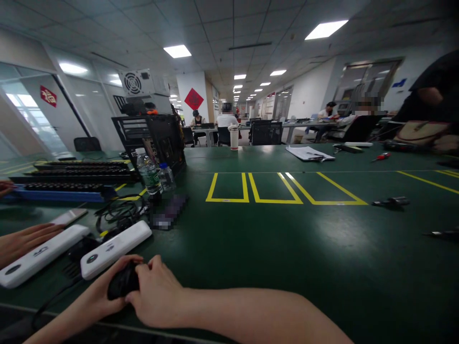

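1. Mouse (124, 284), by the look of it: one black, rounded thing held in both hands near the front edge of the bench (251, 253). Fingers hide part of it, so I can't be certain of the name.
2. Left hand (102, 286): I see its grip curled around the mouse. Right hand (158, 291): its grip pinches the other side between thumb and fingers. I'd guess two hands are used to steady something small and smooth.
3. Just beyond, I count two white boxes (116, 251), both slantwise, and one tangle of cables (122, 212); probably set close for easy reach.
4. Another person's hand (32, 241), one, lies behind the farther-left box, beside one pale phone (70, 216).
5. Farther back, I count two upright bottles (148, 174) beside one computer case (165, 138), likely pushed back for elbow room.
6. To the right: three yellow frames (278, 201), seemingly marking set places, and one stack of paper (303, 153) beyond.
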Motion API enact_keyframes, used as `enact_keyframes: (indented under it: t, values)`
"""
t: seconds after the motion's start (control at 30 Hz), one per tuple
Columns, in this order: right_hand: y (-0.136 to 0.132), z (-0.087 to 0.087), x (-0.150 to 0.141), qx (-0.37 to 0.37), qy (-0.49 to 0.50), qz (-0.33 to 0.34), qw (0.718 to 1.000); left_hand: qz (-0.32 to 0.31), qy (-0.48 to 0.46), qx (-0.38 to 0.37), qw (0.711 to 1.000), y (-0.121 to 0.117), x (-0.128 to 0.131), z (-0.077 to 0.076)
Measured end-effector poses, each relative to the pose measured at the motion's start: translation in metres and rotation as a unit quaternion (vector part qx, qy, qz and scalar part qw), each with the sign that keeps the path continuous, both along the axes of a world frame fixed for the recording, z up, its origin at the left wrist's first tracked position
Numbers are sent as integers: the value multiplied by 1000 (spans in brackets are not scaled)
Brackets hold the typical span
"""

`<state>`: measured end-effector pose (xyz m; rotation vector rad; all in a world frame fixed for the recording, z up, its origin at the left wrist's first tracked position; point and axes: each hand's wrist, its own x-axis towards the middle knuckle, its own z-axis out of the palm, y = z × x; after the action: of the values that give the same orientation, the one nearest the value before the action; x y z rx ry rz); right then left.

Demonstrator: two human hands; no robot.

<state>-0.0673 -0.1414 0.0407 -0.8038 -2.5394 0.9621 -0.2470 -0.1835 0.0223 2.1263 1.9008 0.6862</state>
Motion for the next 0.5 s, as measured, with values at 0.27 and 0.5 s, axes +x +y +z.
enact_keyframes:
  t: [0.27, 0.5]
  values:
    - [76, -4, 86, 83, 18, -102, 991, 27, -15, -1, 1000, 1, -19, -3]
    - [160, -30, 228, 91, 42, -273, 957, 61, 61, 20, 996, 7, -17, -7]
